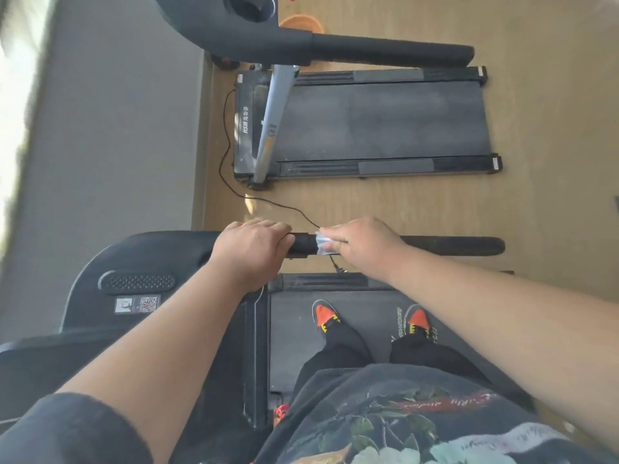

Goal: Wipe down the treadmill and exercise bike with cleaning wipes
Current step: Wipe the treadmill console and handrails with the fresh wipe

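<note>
Treadmill decks fill the frame, the nearer black one (301, 329) underfoot, whose black foam handrail (449, 246) at centre the left hand (251, 252) clenches while the right hand (361, 246) wraps a white crumpled wipe (323, 244) round it; best slid rightward with firm, even pressure.

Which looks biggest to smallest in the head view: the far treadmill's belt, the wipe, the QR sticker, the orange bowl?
1. far treadmill's belt
2. orange bowl, partly hidden behind the console arm
3. wipe and QR sticker: look alike; right hand covers part of the wipe, so no ranking.
</note>
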